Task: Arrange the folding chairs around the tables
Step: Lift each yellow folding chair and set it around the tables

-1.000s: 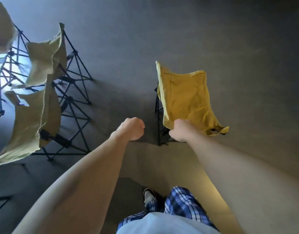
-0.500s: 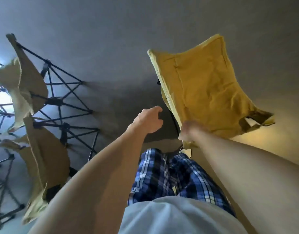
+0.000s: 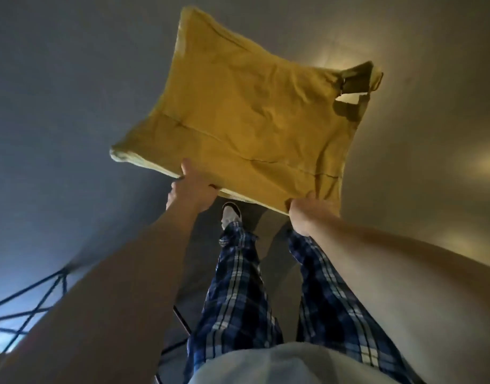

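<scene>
Head view: I saw both hands gripping the yellow folding chair (image 3: 246, 106) by its near fabric edge, left hand (image 3: 192, 189) at seven o'clock, right hand (image 3: 307, 214) at five, chair raised above the floor (image 3: 58, 106).

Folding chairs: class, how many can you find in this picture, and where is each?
2. One yellow chair is held up in front by both hands; only the dark frame of another shows at lower left. Others may be out of view.

Mustard-yellow chair fabric (image 3: 246, 112); blue-and-white plaid trousers (image 3: 238, 295); grey floor (image 3: 72, 92).
</scene>
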A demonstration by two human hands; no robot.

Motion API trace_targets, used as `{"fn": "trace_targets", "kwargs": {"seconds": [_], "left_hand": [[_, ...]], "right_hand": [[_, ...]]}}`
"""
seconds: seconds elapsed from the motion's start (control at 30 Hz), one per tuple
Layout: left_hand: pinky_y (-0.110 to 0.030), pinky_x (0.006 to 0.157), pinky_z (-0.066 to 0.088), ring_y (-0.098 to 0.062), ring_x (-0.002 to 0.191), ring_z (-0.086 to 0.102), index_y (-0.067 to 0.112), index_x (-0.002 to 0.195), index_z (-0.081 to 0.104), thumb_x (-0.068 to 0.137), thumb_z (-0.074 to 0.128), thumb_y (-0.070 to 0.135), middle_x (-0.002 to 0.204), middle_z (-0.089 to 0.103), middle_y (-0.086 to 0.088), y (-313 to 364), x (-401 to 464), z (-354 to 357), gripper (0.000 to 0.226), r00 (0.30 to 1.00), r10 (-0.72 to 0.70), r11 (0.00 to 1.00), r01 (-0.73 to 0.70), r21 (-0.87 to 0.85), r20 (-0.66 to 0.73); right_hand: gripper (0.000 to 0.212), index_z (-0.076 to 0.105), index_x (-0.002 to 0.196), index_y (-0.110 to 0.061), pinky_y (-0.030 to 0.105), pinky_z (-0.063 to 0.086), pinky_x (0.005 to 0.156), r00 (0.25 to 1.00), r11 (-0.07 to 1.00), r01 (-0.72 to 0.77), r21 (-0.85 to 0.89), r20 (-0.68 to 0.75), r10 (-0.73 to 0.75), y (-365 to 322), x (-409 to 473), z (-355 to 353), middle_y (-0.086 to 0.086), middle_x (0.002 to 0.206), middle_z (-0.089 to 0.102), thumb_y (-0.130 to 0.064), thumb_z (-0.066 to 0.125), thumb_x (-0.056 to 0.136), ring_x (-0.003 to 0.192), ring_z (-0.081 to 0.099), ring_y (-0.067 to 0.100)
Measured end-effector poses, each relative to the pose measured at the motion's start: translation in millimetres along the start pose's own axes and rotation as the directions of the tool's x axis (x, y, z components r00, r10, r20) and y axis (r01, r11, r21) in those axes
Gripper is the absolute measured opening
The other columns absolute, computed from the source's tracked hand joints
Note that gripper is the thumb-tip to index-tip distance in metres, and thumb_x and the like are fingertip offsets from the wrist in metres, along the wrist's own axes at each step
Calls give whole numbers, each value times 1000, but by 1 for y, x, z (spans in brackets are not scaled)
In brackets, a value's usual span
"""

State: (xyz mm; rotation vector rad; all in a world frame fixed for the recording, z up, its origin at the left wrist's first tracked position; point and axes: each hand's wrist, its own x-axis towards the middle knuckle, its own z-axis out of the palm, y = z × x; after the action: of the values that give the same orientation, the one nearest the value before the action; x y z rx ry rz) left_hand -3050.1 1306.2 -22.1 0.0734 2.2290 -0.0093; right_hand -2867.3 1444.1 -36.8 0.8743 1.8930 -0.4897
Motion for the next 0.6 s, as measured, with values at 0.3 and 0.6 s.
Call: {"fn": "trace_targets", "kwargs": {"seconds": [0.3, 0.6], "left_hand": [[-35, 75, 41, -41, 101, 59, 4, 105, 60, 82, 58, 23, 106, 64, -21, 41, 3, 8, 31, 945, 277, 953, -246, 177, -175], [-38, 75, 42, -44, 101, 57, -2, 100, 62, 92, 54, 24, 106, 64, -26, 206, -105, 45, 29, 801, 574, 787, -481, 387, -170]], "right_hand": [[14, 63, 85, -12, 37, 53, 70, 998, 998, -56, 28, -27, 56, 39, -19, -16, 2, 86, 59, -7, 51, 92, 80, 58, 27], [30, 64, 118, -12, 41, 42, 70, 953, 956, -131, 263, -231, 195, 222, -77, -49, 7, 116, 61, -6, 47, 94, 107, 59, 33]]}}
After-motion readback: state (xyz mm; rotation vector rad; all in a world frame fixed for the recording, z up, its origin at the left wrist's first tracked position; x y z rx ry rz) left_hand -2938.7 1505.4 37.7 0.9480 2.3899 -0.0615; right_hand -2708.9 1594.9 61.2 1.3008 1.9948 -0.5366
